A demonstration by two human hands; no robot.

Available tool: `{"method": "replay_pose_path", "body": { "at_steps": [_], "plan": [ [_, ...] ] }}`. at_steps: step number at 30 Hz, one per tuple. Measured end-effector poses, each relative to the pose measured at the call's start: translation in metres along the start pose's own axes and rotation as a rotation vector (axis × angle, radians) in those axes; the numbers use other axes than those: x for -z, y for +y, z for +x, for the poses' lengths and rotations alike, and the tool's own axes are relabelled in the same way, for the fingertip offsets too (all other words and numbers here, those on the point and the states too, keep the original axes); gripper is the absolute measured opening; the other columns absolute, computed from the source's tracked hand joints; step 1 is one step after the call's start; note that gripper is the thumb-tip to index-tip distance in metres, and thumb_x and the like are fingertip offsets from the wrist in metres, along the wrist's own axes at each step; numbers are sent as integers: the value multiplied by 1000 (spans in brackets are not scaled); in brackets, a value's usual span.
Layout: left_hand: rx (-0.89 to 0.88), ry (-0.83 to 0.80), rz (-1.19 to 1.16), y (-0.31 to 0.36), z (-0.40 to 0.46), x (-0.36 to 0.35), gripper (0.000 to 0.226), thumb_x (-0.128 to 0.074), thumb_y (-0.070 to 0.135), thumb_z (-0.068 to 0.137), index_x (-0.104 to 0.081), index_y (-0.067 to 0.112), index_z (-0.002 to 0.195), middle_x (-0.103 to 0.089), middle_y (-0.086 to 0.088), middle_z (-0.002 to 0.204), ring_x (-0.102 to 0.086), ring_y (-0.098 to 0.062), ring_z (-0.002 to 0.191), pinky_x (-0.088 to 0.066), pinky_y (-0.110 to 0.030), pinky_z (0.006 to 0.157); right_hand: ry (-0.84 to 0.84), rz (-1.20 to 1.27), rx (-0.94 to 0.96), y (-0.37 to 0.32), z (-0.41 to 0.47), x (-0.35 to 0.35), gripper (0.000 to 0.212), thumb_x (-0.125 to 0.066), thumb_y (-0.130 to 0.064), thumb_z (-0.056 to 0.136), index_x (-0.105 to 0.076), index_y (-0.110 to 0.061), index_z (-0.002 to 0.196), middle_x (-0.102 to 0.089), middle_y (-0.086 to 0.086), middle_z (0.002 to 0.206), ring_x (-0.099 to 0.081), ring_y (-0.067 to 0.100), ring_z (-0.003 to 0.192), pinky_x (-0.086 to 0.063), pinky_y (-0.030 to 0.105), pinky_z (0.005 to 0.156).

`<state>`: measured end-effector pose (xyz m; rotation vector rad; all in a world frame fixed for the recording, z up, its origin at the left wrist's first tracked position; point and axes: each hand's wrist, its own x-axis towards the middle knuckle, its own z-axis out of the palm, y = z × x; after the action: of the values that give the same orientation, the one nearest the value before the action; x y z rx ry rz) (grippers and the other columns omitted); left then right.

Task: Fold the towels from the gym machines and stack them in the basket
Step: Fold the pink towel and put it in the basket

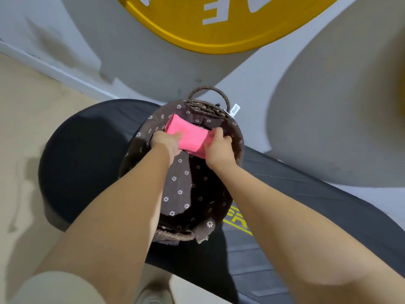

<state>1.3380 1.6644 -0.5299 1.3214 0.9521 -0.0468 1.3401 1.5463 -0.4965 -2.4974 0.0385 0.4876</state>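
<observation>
Both of your hands are on one folded pink towel, held over the far half of the basket. Starting at the left, you see pale floor, then the rounded end of a black padded bench on which the basket stands. Your left hand holds the towel's near-left edge, with the fingers tucked under the cloth and the thumb lying on top. The towel itself is bright, plain pink, folded into a thick oblong pad with smooth faces and a layered edge showing at its near side; it lies slightly tilted, its left corner reaching toward the basket's far rim. Your right hand pinches the towel's right end, fingers curled over the edge. The basket is dark woven wicker with a brown lining printed with small white flowers, an arched handle at the far side and a white tag hanging just beside that handle. Further right, the bench runs on with yellow lettering just beside the basket's near-right side. A yellow round sign sits on the grey wall behind.
</observation>
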Motion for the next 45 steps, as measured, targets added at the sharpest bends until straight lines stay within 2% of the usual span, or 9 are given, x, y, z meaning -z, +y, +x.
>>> {"method": "replay_pose_path", "body": {
  "at_steps": [3, 7, 11, 15, 19, 23, 28, 36, 45],
  "plan": [
    [-139, 69, 509, 3, -14, -1, 64, -61, 34, 88, -33, -5, 131, -45, -21, 135, -48, -35, 123, -45, -40, 97, 12, -264, 70, 3, -3, -5, 43, -40, -2, 91, -35, -7, 134, -22, 22, 144, -43, 41, 119, -38, 43, 98],
    [-774, 329, 1290, 11, -55, -3, 45, -58, 27, 90, -37, 8, 124, -38, -15, 128, -40, -33, 119, -39, -41, 92, 153, -557, 265, 4, -11, -5, 36, -37, -25, 96, -51, -8, 125, -16, 13, 151, -26, 34, 128, -27, 41, 101],
    [-821, -53, 1617, 4, -44, 5, 45, -36, 8, 92, -33, 11, 137, -29, -13, 142, -29, -30, 132, -31, -38, 103, 59, -732, 412, 6, -16, -6, 54, -44, -15, 90, -29, -5, 141, -32, 18, 143, -31, 35, 128, -31, 40, 100],
    [-587, -334, 1711, -9, -27, 19, 79, -41, 5, 89, 4, 31, 149, 20, -7, 156, 11, -25, 146, -5, -36, 119, -222, -793, 333, 14, -17, -2, 75, -37, -16, 93, 13, -22, 149, -10, 19, 156, -16, 36, 142, -19, 45, 113],
    [-559, -402, 1753, -8, -27, 23, 65, -36, 29, 98, 6, 37, 147, 29, -9, 153, 20, -24, 144, 4, -36, 118, -381, -946, 233, 7, -17, 0, 77, -34, -21, 93, 22, -23, 146, 14, 16, 157, 4, 33, 146, 5, 46, 119],
    [-592, -397, 1763, 14, -43, 23, 61, -34, 36, 99, 2, 35, 148, 14, -11, 157, 6, -26, 146, -3, -38, 118, -307, -732, 384, -5, -36, 39, 62, -38, -16, 90, -17, -15, 149, -16, 11, 157, -19, 28, 143, -10, 42, 118],
    [-840, -325, 1713, 35, -111, 12, 59, -39, 29, 97, -15, 21, 149, -13, -8, 157, -20, -27, 142, -23, -39, 115, 76, -388, 537, 42, -96, 96, 45, -34, -16, 80, -63, -10, 113, -62, 13, 114, -57, 35, 105, -43, 38, 89],
    [-1064, -484, 1367, 32, -232, -62, 63, -44, 19, 92, -18, 32, 147, -53, -6, 127, -55, -28, 108, -48, -41, 87, 183, -151, 273, 131, -141, 172, 30, -42, -4, 85, -67, -7, 100, -68, 15, 107, -59, 34, 103, -47, 35, 88],
    [-1063, -700, 1544, 43, -339, -195, 41, -37, 16, 96, -43, 20, 136, -59, -4, 125, -55, -26, 112, -46, -36, 87, 161, 386, 5, 229, -189, 313, 24, -42, -2, 89, -61, -16, 82, -66, 3, 83, -65, 24, 82, -51, 38, 87]
  ]
}}
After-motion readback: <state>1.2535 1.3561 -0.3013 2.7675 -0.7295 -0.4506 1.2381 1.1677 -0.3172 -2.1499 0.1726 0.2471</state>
